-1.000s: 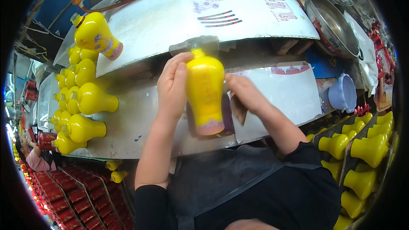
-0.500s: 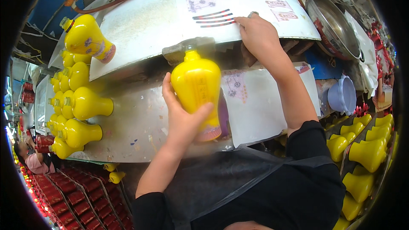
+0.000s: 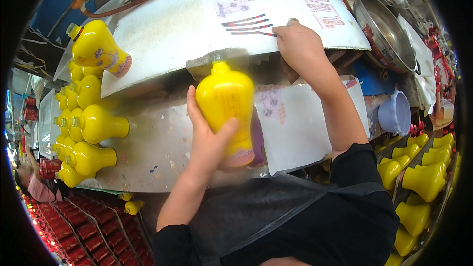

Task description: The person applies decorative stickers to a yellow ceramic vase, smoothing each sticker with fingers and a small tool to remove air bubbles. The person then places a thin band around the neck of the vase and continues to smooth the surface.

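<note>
A glossy yellow bottle [image 3: 224, 93] with a clear glass neck rests in my left hand [image 3: 209, 145], which is wrapped round its lower body with the thumb across the front. Faint lettering and a patterned band near the base show on it. On the white board, my right hand [image 3: 300, 42] has its fingertips pinched at the right end of the lowest dark-and-red decal strip [image 3: 249, 33]. That strip's right end bends down toward the fingers. Several similar strips [image 3: 245, 21] lie just above it. Purple floral decals [image 3: 234, 7] and red label decals [image 3: 322, 7] are spread beyond.
Several yellow bottles [image 3: 101, 123] lie stacked at the left, and a decorated one [image 3: 101, 47] stands by the board's left edge. A white sheet [image 3: 295, 128] covers the bench's right side. A metal pan [image 3: 384, 24], a lilac basin [image 3: 395, 113] and racked yellow bottles [image 3: 423, 180] are at the right.
The lowest strip has shifted slightly right, its end now bent at my right fingertips. My left hand still holds the bottle in nearly the same place.
</note>
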Tool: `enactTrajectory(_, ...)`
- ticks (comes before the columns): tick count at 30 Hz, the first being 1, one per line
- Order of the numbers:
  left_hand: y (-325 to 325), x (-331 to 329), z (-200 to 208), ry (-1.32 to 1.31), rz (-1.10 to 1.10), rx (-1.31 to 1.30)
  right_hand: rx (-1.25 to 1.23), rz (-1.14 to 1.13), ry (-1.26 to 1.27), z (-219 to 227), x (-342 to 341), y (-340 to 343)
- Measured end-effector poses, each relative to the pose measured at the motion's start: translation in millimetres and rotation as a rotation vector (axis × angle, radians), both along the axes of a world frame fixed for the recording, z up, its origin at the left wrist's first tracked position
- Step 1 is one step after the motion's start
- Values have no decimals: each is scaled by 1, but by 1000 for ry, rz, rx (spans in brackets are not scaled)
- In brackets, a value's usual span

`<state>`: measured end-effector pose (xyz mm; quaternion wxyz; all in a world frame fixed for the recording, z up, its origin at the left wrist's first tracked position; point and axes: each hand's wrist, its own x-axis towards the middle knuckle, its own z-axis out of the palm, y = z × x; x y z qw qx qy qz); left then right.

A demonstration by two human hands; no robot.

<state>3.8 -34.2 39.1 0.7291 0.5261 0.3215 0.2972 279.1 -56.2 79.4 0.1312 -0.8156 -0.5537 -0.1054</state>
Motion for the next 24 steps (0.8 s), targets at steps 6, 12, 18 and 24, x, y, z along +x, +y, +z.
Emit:
enactTrajectory(6, 1, -2, -3, -26, 11, 11, -64, 95, 70, 2, -3, 1)
enactTrajectory(12, 8, -2, -5, -43, 93, 165, -87, 0, 75, 8, -6, -1)
enactTrajectory(18, 15, -6, 2, 25, 158, 419, -141, 60, 130, 11, -16, -21)
enactTrajectory(24, 18, 0, 6, 12, 180, 595, -23, 50, 175, 10, -6, -6)
